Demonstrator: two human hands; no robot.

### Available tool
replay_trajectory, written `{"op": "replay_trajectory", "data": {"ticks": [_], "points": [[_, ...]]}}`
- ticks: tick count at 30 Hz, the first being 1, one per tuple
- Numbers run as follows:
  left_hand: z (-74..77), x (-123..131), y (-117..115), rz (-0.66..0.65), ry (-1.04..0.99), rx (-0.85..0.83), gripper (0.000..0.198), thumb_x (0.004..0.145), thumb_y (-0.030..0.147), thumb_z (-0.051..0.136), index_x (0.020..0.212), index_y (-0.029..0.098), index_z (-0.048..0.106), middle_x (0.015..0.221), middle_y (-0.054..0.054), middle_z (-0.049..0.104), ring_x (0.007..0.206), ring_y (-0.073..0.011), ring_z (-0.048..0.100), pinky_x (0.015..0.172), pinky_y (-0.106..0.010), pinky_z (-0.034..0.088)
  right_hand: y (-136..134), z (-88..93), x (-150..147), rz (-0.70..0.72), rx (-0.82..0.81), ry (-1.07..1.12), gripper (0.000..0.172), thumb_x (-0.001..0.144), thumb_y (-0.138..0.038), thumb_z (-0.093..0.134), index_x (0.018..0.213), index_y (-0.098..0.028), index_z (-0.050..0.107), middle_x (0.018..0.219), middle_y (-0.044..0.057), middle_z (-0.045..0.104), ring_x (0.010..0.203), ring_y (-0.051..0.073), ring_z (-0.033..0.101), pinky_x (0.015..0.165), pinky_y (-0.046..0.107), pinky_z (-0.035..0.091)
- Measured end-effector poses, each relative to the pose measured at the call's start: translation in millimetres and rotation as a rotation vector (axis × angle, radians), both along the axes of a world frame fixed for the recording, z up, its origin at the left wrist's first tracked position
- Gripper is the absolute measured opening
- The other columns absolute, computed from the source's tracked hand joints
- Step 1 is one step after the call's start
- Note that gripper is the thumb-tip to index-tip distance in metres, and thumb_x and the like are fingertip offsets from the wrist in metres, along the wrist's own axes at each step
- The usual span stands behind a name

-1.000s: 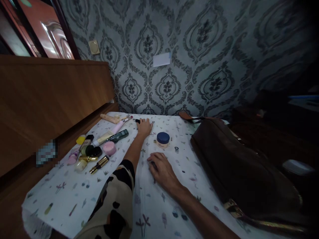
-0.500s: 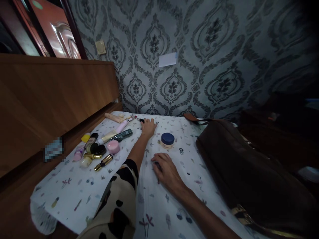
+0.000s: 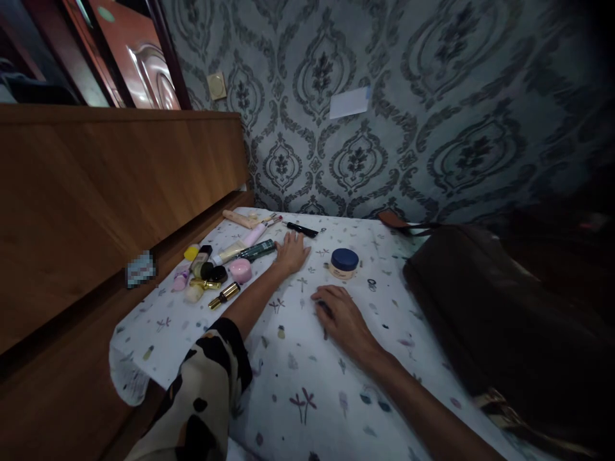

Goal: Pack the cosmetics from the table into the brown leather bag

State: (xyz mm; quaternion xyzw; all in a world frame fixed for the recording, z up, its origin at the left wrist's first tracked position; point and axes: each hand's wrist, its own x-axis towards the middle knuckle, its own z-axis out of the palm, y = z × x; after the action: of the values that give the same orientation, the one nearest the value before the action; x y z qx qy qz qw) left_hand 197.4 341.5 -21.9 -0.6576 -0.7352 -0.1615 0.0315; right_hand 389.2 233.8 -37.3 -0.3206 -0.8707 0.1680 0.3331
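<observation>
My left hand (image 3: 291,254) rests palm down on the printed cloth, fingers spread, holding nothing. Just beyond its fingertips lies a slim black tube (image 3: 302,229), perhaps a mascara or eyeliner. A dark green tube (image 3: 258,250) lies close to its left side. My right hand (image 3: 344,321) is curled low over the cloth. Something small and dark (image 3: 325,309) shows between its thumb and fingers, too hidden to name. Beyond the right hand stands a round jar (image 3: 344,264) with a blue lid. A pink round container (image 3: 240,271) and a gold-and-dark lipstick (image 3: 224,296) lie left of my left forearm.
More cosmetics, including a yellow-topped item (image 3: 191,252), gather at the left. A dark brown bag (image 3: 500,320) fills the right side, its strap (image 3: 408,225) reaching toward the wall. A wooden headboard (image 3: 120,192) borders the left, patterned wallpaper (image 3: 358,153) the back.
My left hand has drawn back from the slim black tube, which now lies uncovered on the cloth. The view has shifted slightly left. My right hand keeps its curled pose near the jar.
</observation>
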Motion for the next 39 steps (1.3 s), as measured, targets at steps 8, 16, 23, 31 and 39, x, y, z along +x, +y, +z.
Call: {"op": "replay_trajectory", "data": {"ticks": [8, 16, 23, 31, 39], "points": [[6.0, -30, 7, 0.267, -0.108, 0.024, 0.049, 0.097, 0.042, 0.044, 0.136, 0.013, 0.043, 0.154, -0.025, 0.036, 0.143, -0.0423, 0.035, 0.113, -0.059, 0.032, 0, -2.1, 1, 0.003, 0.012, 0.012, 0.022, 0.087, -0.018, 0.049, 0.098, -0.018, 0.067, 0.108, 0.012, 0.067, 0.106, 0.028, 0.058, 0.095, 0.047, 0.048], [5.4, -35, 22, 0.431, -0.159, 0.087, 0.057, 0.098, 0.041, 0.039, 0.145, 0.009, 0.03, 0.16, -0.03, 0.017, 0.147, -0.0437, 0.026, 0.113, -0.058, 0.033, 1, -5.6, 0, -0.018, 0.033, 0.005, 0.023, 0.088, -0.021, 0.048, 0.098, -0.018, 0.068, 0.108, 0.013, 0.067, 0.106, 0.029, 0.058, 0.094, 0.048, 0.048], [-6.4, -36, 11, 0.185, -0.055, 0.014, 0.045, 0.099, 0.036, 0.036, 0.136, 0.011, 0.045, 0.157, -0.022, 0.034, 0.146, -0.0336, 0.031, 0.119, -0.053, 0.025, 1, 0.5, 1, 0.0, 0.018, -0.044, 0.024, 0.088, -0.022, 0.048, 0.099, -0.018, 0.069, 0.11, 0.013, 0.068, 0.107, 0.029, 0.058, 0.095, 0.046, 0.047], [-3.3, -33, -26, -0.051, 0.032, -0.063, 0.041, 0.1, 0.033, 0.032, 0.135, 0.015, 0.045, 0.152, -0.017, 0.042, 0.143, -0.0277, 0.036, 0.118, -0.05, 0.027, 2, 2.4, 0, 0.013, 0.054, -0.077, 0.025, 0.087, -0.022, 0.048, 0.099, -0.017, 0.07, 0.108, 0.013, 0.069, 0.105, 0.03, 0.06, 0.093, 0.045, 0.048], [11.1, -25, -101, -0.232, 0.14, -0.077, 0.031, 0.101, 0.028, 0.035, 0.122, 0.014, 0.053, 0.138, -0.015, 0.054, 0.13, -0.0242, 0.05, 0.111, -0.04, 0.038, -1, 3.2, 0, -0.006, 0.074, -0.09, 0.029, 0.088, -0.025, 0.046, 0.1, -0.015, 0.07, 0.109, 0.015, 0.069, 0.105, 0.031, 0.061, 0.093, 0.047, 0.051]]}}
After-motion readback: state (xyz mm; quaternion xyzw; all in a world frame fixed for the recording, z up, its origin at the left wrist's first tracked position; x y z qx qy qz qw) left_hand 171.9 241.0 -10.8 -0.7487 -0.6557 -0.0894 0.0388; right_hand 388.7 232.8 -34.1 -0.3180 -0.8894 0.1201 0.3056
